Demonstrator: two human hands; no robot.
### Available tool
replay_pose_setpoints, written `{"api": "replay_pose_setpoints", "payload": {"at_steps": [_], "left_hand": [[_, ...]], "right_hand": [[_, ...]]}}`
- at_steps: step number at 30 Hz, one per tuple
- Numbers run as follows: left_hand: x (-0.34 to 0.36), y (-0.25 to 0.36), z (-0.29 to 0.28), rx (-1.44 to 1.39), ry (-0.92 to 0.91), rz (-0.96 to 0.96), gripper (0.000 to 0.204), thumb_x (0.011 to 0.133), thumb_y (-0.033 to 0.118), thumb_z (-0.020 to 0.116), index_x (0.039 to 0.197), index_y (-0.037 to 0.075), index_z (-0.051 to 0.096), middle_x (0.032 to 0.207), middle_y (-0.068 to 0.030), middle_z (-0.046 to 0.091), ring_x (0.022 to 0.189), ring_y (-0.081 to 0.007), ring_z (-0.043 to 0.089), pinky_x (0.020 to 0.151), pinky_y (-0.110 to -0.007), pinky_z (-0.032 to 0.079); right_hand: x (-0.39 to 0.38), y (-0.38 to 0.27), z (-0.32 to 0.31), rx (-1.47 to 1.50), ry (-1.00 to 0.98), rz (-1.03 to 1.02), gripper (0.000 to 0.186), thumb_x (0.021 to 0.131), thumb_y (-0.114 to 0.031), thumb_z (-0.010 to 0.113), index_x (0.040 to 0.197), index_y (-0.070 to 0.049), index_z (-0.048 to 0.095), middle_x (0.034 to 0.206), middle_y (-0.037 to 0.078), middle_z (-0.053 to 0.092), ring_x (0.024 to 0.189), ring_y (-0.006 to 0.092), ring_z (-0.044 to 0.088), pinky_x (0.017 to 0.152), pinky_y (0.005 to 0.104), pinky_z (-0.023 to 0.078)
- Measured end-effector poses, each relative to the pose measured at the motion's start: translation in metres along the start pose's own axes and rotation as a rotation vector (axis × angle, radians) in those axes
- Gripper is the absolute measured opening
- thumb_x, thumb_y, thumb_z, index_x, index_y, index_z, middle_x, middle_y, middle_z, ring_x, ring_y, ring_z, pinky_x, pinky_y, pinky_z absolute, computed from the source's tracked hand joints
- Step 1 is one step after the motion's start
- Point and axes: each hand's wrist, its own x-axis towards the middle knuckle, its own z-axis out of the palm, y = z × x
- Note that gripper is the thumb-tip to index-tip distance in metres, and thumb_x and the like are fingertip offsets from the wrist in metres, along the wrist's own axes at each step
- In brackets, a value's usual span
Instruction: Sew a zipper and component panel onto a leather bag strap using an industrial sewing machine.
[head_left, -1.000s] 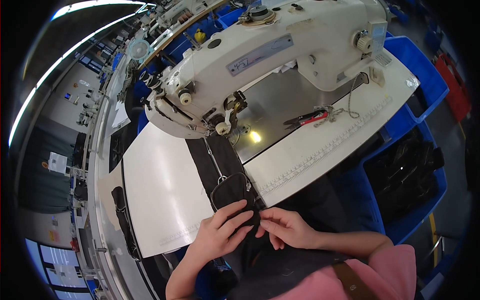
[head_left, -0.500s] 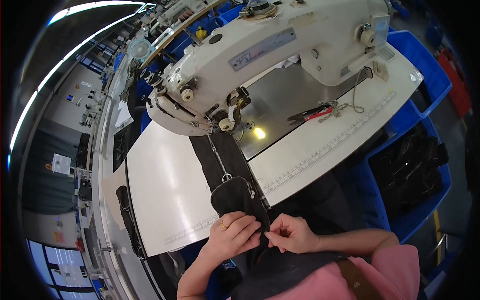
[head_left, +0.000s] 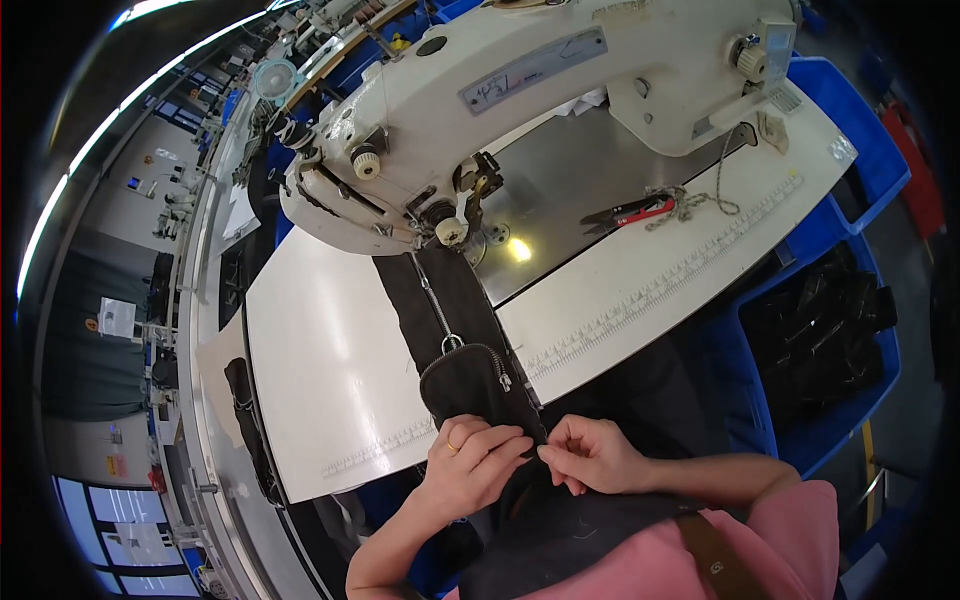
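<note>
The left fingers (head_left: pixel 492 440) cover the long black zippered fabric strip (head_left: pixel 472 300), any grip beneath impossible to tell, while the right fingers (head_left: pixel 568 462) pinch its edge, best kept flat.

Both arms visible from where I stand, bare from the elbow down. Left forearm (head_left: pixel 395 545) slants up from near left, toward far and right. Left hand (head_left: pixel 475 462): back up, wrist roughly straight, fingers bent, close together, tips pointing right. Left thumb mostly hidden. Right forearm (head_left: pixel 705 478) comes in almost level from the right. Right hand (head_left: pixel 590 455): thumb and index pinched, other fingers curled in. Fingertips of both hands just beside each other.
</note>
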Motion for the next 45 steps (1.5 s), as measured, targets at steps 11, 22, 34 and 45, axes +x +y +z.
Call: {"api": "replay_pose_setpoints", "payload": {"at_steps": [11,22,34,45], "left_hand": [[-0.005,0.002,-0.005,-0.218,0.016,-0.218,0.034,0.073,0.007,0.082,0.105,0.011,0.073,0.105,-0.0046,0.062,0.094,-0.0242,0.057,0.078,-0.035,0.050],[0.012,0.009,0.000,-0.087,0.011,-0.100,0.035,0.072,0.007,0.081,0.106,0.008,0.072,0.103,-0.0042,0.060,0.092,-0.0229,0.058,0.079,-0.034,0.048],[-0.001,0.001,0.003,-0.317,0.022,-0.238,0.032,0.074,0.008,0.081,0.105,0.011,0.072,0.100,-0.0039,0.063,0.090,-0.0219,0.060,0.076,-0.033,0.049],[0.002,0.002,0.003,-0.253,0.031,-0.195,0.032,0.075,0.008,0.080,0.105,0.011,0.072,0.099,-0.0032,0.062,0.089,-0.0218,0.060,0.074,-0.034,0.047]], "right_hand": [[0.014,0.020,-0.010,-0.225,0.084,-0.177,0.026,0.092,-0.018,0.073,0.106,0.000,0.061,0.091,0.004,0.066,0.075,0.0082,0.059,0.066,0.0237,0.049],[0.008,0.014,-0.009,-0.441,0.041,-0.268,0.011,0.091,-0.009,0.070,0.098,-0.002,0.066,0.079,0.005,0.068,0.064,0.0082,0.060,0.056,0.0246,0.047],[0.005,-0.005,-0.016,-0.089,-0.161,0.054,0.018,0.098,-0.005,0.056,0.113,-0.001,0.066,0.103,0.005,0.072,0.073,0.0068,0.063,0.061,0.0210,0.053],[0.001,0.000,-0.009,-0.269,-0.124,-0.111,0.014,0.099,-0.010,0.058,0.104,-0.002,0.069,0.082,0.002,0.066,0.070,0.0067,0.063,0.063,0.0225,0.051]]}}
